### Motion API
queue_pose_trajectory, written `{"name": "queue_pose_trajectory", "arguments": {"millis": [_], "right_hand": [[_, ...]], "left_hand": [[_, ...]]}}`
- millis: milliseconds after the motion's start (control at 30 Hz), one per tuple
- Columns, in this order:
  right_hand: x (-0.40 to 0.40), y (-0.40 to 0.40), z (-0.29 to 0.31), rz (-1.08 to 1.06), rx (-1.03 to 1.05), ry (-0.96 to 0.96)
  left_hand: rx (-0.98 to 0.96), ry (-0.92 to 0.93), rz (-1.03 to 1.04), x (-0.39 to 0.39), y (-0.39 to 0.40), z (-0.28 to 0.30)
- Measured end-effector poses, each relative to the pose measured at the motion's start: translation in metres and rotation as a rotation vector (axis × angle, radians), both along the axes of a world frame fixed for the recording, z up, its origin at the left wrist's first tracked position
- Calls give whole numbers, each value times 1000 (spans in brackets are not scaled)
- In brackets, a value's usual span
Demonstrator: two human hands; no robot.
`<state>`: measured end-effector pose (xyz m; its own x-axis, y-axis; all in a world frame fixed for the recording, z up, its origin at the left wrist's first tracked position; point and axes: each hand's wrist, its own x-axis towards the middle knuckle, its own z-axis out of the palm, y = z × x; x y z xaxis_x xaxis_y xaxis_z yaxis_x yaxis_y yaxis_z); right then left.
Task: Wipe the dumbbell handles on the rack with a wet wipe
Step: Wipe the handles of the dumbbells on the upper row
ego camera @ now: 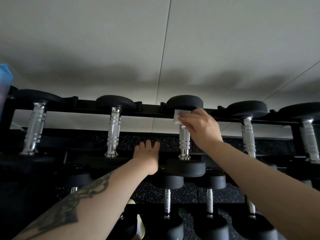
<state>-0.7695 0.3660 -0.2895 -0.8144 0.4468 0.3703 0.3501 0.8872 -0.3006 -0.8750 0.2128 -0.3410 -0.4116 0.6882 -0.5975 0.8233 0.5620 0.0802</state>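
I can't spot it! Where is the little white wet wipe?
In the head view, right of centre: the right hand holds the small white wet wipe on the third chrome dumbbell handle, under its black top weight.

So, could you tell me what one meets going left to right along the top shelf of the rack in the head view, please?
First dumbbell handle → second dumbbell handle → left hand → third dumbbell handle → right hand holding the wet wipe → fourth dumbbell handle → fifth dumbbell handle.

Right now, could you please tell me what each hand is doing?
Left hand: open, fingers straight, resting on the rack's front rail.
Right hand: holds the wet wipe against the top of a dumbbell handle.
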Motion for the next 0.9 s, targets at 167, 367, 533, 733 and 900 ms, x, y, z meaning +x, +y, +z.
{"name": "queue_pose_trajectory", "arguments": {"millis": [167, 367, 533, 733, 900], "right_hand": [[17, -18, -1, 430, 160, -488], [-13, 3, 13, 300, 281, -505], [24, 3, 5, 348, 22, -307], [-4, -21, -5, -614, -789, 150], [-17, -6, -14, -774, -1724, 276]], "left_hand": [[-3, -1, -3, 0, 0, -2], [3, 14, -11, -1, -1, -6], [-7, 20, -24, -1, 0, -8], [-13, 38, -41, -1, 0, -10], [-8, 64, -52, 0, 0, -10]]}}
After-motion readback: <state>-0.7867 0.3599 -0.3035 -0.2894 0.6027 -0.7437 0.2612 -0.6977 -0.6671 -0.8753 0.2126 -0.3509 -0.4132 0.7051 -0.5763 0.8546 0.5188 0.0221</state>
